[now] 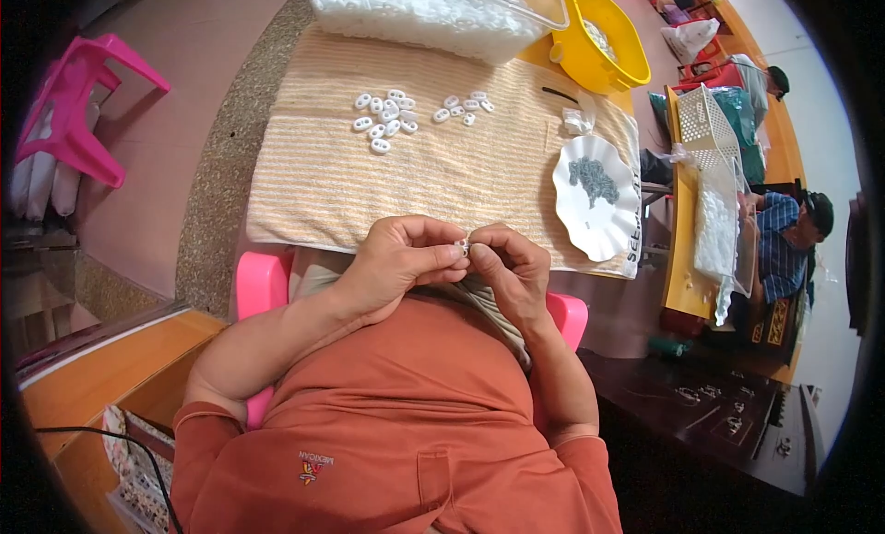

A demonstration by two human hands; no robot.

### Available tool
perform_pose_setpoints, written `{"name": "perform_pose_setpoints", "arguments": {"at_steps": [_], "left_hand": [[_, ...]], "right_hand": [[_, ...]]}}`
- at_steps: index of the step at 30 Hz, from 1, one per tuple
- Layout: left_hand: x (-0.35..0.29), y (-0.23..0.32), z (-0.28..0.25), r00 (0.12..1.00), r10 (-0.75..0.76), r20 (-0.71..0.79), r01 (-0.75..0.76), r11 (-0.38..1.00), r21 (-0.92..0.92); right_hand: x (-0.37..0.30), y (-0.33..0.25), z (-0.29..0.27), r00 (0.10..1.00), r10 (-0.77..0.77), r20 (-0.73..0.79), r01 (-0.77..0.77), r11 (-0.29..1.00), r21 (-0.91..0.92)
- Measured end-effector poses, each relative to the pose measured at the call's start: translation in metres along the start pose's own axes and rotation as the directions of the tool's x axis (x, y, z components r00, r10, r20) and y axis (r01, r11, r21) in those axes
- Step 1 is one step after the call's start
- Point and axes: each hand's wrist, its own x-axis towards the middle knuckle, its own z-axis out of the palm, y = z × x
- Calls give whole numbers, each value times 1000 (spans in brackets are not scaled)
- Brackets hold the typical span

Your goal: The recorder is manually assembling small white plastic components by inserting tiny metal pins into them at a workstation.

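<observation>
In front of my belly, by the table's near edge, my left hand pinches a small white plastic piece between thumb and fingers. My right hand closes on the same piece from the other side, and the fingertips cover most of it. Beyond the hands, several white oval two-holed plastic pieces lie in a loose cluster on the striped towel. A smaller group of like pieces is to its right. Right of my hands, a white scalloped plate carries a heap of tiny grey parts, perhaps springs.
At the far edge stand a clear bin full of white pieces and a yellow basin. A small plastic bag lies near the plate. To the left is a pink stool. People sit at another table on the right.
</observation>
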Motion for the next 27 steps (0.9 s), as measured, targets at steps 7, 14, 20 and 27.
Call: {"name": "perform_pose_setpoints", "arguments": {"at_steps": [7,14,20,27], "left_hand": [[0,1,0,1000,-2,-9,2,1000,-16],[0,1,1,1000,-4,-4,4,1000,-1],[0,0,0,1000,-4,-12,4,1000,8],[0,-1,0,1000,1,-26,-1,1000,23]], "right_hand": [[0,0,0,1000,14,0,-14,999,29],[0,3,-1,1000,-27,16,27,999,-27],[0,-3,1,1000,-17,26,18,999,-51],[1,-2,2,999,-33,26,36,992,-117]]}}
